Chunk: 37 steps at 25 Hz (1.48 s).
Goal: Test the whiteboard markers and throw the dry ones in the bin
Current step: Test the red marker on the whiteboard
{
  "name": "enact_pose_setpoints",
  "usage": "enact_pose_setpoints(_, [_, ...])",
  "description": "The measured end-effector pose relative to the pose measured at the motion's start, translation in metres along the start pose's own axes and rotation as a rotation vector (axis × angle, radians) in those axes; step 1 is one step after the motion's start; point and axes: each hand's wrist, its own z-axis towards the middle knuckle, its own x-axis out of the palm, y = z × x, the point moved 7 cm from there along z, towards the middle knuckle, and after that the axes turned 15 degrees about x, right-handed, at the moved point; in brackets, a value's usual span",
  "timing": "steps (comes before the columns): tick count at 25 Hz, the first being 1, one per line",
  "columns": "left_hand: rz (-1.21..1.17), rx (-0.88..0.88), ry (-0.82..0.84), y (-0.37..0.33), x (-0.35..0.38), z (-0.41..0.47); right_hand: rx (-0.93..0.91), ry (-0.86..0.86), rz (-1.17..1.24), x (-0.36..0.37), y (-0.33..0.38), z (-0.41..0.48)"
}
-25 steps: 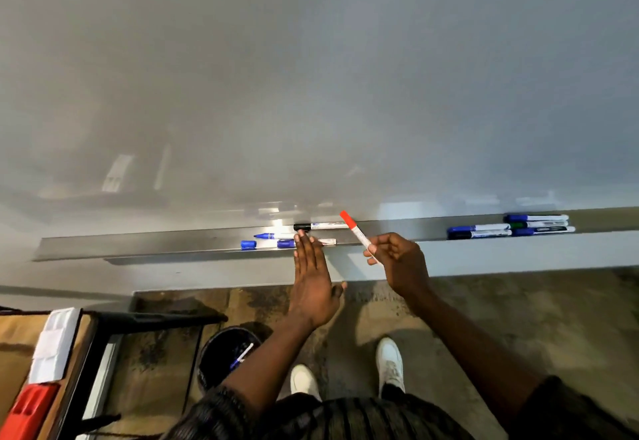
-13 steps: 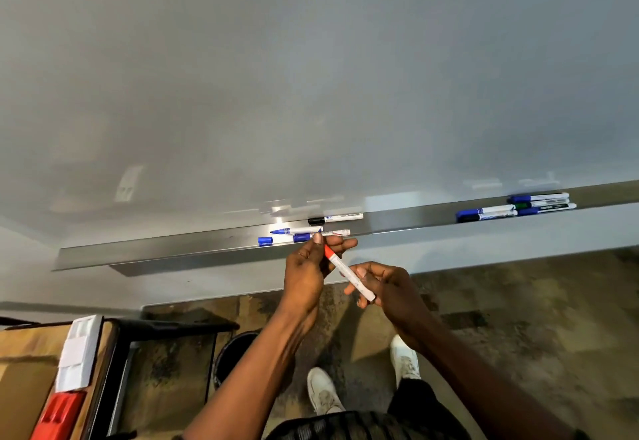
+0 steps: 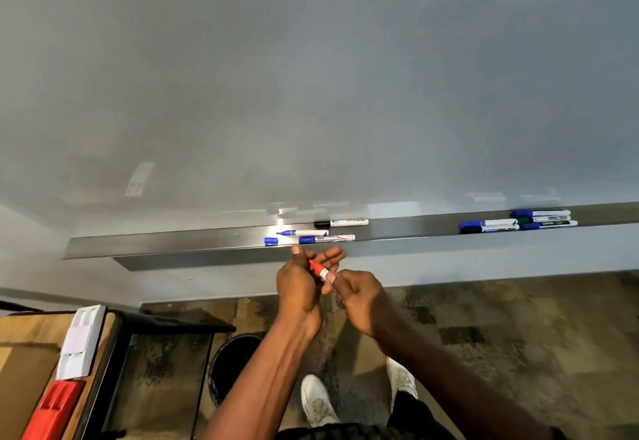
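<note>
Left hand (image 3: 301, 287) closes thumb and fingers round the cap end of the red-capped white whiteboard marker (image 3: 320, 270), and the right hand (image 3: 363, 301) pinches its white barrel. The pen is in the air just below the front edge of the long metal marker tray (image 3: 173, 242), near its middle. On the tray just above lie a loose blue cap (image 3: 271, 241), an uncapped blue marker (image 3: 302, 232), a blue-capped marker (image 3: 325, 239) and a black-capped marker (image 3: 340, 223). Toward the tray's right end sits a cluster of markers (image 3: 518, 222). Below on the floor stands the round black bin (image 3: 235, 360).
</note>
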Motion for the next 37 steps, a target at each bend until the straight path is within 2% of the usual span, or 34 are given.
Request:
enact_pose_setpoints(1, [-0.051,0.032,-0.106,-0.01,-0.021,0.019,-0.034,-0.018,-0.065,0.0,-0.002,-0.004])
enact_pose_setpoints(3, [-0.055,0.102,-0.235,-0.042,-0.065,0.055,-0.011,0.036,-0.009,-0.002,-0.012,-0.015])
enact_pose_setpoints(7, [0.035,0.102,-0.118,-0.073,-0.082,0.066,0.023,0.128,0.184,-0.016,-0.009,-0.025])
enact_pose_setpoints(9, [0.144,0.199,-0.066,-0.07,-0.065,0.059,0.001,0.142,0.259,-0.017,0.007,-0.021])
enact_pose_setpoints(12, [0.474,0.546,-0.049,-0.083,-0.035,0.037,-0.073,0.09,0.359,-0.028,0.037,-0.019])
enact_pose_setpoints(15, [0.834,0.965,-0.011,-0.122,0.001,0.008,-0.264,-0.011,0.381,-0.046,0.082,-0.027])
enact_pose_setpoints(19, [0.92,1.49,0.145,-0.186,0.063,-0.009,-0.485,-0.144,0.436,-0.074,0.154,-0.048])
enact_pose_setpoints(23, [0.966,1.809,0.145,-0.254,0.118,-0.019,-0.709,-0.099,0.536,-0.09,0.22,-0.08])
enact_pose_setpoints(28, [0.901,2.004,0.09,-0.321,0.165,-0.026,-0.93,-0.268,0.489,-0.108,0.292,-0.12])
enact_pose_setpoints(31, [0.878,2.049,0.061,-0.345,0.18,-0.019,-1.085,-0.396,0.398,-0.116,0.335,-0.145])
enact_pose_setpoints(33, [0.874,2.066,0.052,-0.349,0.185,-0.014,-1.234,-0.518,0.297,-0.121,0.367,-0.164])
enact_pose_setpoints(37, [0.875,2.075,0.012,-0.347,0.185,-0.007,-1.558,-0.889,0.034,-0.125,0.426,-0.198])
